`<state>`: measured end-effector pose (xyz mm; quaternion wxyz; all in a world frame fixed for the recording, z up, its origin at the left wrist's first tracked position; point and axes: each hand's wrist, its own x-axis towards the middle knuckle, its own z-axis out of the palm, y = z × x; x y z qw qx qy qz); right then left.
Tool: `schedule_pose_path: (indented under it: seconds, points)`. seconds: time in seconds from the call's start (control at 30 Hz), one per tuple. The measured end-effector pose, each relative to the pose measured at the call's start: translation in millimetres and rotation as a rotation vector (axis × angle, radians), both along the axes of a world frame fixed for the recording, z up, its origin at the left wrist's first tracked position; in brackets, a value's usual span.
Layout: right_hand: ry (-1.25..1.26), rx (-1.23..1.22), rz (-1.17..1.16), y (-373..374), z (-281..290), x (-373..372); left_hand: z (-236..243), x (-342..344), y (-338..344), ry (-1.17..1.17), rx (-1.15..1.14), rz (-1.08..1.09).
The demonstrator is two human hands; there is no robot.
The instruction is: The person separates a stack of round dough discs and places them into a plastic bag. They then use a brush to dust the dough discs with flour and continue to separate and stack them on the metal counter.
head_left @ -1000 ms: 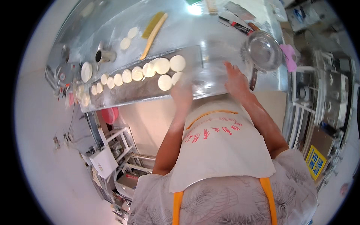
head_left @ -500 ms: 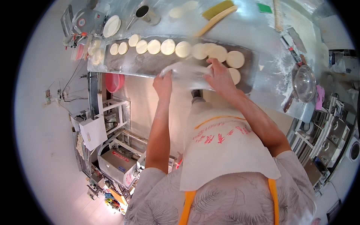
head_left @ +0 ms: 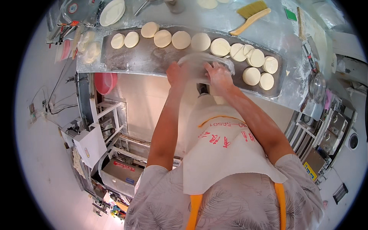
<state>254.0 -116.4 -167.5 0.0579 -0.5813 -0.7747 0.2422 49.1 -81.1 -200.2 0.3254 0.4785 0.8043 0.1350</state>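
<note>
**A:** What are the hands doing?

**B:** Both hands are up at the near edge of a long floured steel counter (head_left: pixel 153 61). The left hand (head_left: pixel 177 73) and the right hand (head_left: pixel 217 74) sit a little apart, each gripping one side of a thin, pale sheet of dough (head_left: pixel 199 61), so it hangs stretched between them just above the counter.

**A:** Why hold it that way?

**B:** Probably so the sheet stays spread and does not fold or stick; two grips share its weight.

**A:** What is around it?

**B:** A row of flat round dough discs (head_left: pixel 180 39) runs along the counter beyond the hands, spaced so they barely touch, with a cluster overlapping on the right. A yellow brush (head_left: pixel 251 13) lies farther back, and a red basin (head_left: pixel 105 82) sits below the counter's left end.
</note>
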Motion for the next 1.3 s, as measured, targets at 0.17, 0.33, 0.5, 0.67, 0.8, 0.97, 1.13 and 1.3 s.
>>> schedule_pose_path:
  seconds: [0.17,0.33,0.5,0.67,0.8,0.97,1.13,1.3]
  points:
    - [-0.120,-0.045,0.004,9,2,-13,40,3,-26,0.266,0.543,-0.424]
    - [-0.146,-0.034,0.013,16,-7,-21,37,18,-32,-0.064,0.463,-0.742]
    - [0.173,-0.080,-0.006,15,2,-8,-15,12,-14,0.184,0.383,-0.719]
    - [0.413,0.103,-0.184,-40,52,45,-5,22,-16,0.172,0.382,-0.668]
    - [0.057,0.100,-0.650,-47,34,126,58,37,-38,0.037,0.449,-0.632]
    - [-0.062,0.057,-0.652,-28,11,176,50,63,-115,-0.272,0.095,-0.372]
    - [-0.183,-0.131,-0.542,-17,-9,186,15,116,-160,-0.915,-0.443,0.081]
    - [-0.186,-0.068,-0.384,-19,-21,196,-17,169,-164,-1.086,-0.376,0.180]
